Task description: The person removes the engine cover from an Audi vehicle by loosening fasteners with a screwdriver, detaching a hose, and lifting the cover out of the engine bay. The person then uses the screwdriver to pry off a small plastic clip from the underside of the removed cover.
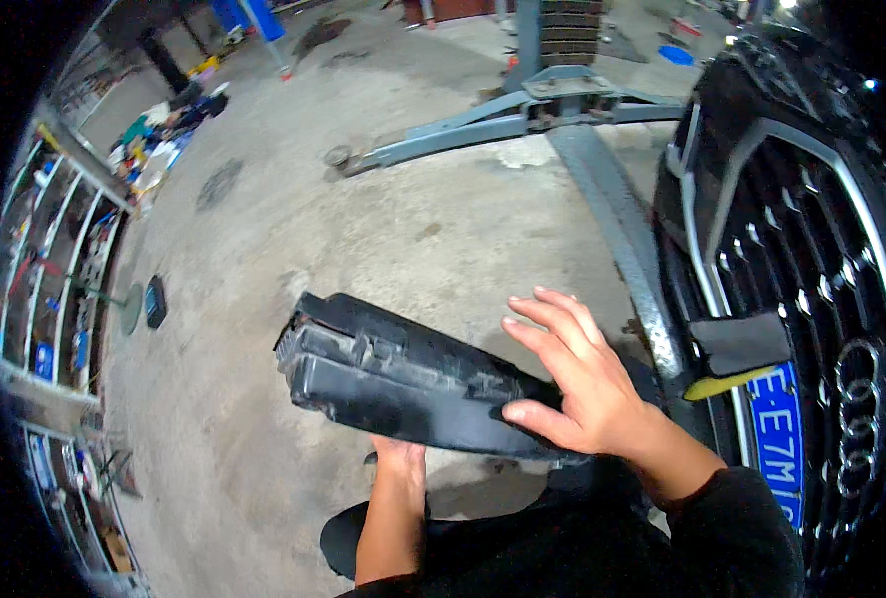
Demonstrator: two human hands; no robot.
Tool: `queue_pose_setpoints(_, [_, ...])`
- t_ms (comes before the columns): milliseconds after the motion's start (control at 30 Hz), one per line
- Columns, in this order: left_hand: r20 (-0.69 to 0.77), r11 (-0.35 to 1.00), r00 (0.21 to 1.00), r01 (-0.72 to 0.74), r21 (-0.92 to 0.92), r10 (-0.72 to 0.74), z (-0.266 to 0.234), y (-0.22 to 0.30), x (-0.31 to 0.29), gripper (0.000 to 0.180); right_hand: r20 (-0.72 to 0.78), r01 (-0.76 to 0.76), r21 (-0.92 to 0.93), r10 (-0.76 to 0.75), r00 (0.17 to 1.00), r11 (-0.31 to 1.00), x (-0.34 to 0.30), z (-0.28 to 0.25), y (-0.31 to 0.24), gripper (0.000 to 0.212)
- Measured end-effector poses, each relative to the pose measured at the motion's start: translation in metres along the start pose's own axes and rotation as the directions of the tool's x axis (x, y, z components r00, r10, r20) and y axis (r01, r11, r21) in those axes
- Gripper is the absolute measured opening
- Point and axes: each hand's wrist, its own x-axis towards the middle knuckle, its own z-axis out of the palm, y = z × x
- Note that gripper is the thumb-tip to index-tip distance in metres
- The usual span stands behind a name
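Observation:
A long, scuffed black plastic car part (413,384), boxy with ribs and clips along its side, is held tilted above the floor in front of me. My left hand (399,450) supports it from underneath; its fingers are hidden behind the part. Over the right end is my right hand (583,384), fingers spread and raised. The thumb of that hand lies at the part's surface, though whether it presses there I cannot tell.
A black car's front grille (812,259) with a blue licence plate (777,439) stands close on my right. Ahead is a grey vehicle lift (568,90) with low arms. Metal shelves (59,269) full of items line the left; a dark case (155,301) lies on the concrete floor (363,239).

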Motion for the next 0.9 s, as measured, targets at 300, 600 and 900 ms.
queue_pose_setpoints(300, [0.068,0.976,0.974,0.209,0.067,-0.214,0.041,-0.072,-0.049,0.057,-0.088,-0.195,0.269,0.226,0.970,0.943,-0.014,-0.030,-0.004,0.049])
queue_pose_setpoints(600, [0.066,0.801,0.811,0.557,0.221,-0.582,-0.014,-0.125,-0.068,0.072,-0.077,-0.305,0.222,0.328,0.942,0.926,-0.054,-0.028,0.005,0.043])
queue_pose_setpoints(900, [0.087,0.792,0.970,-0.236,0.564,0.227,0.009,-0.078,-0.041,0.055,-0.122,-0.369,0.128,0.384,0.915,0.920,-0.086,-0.007,0.022,0.040])
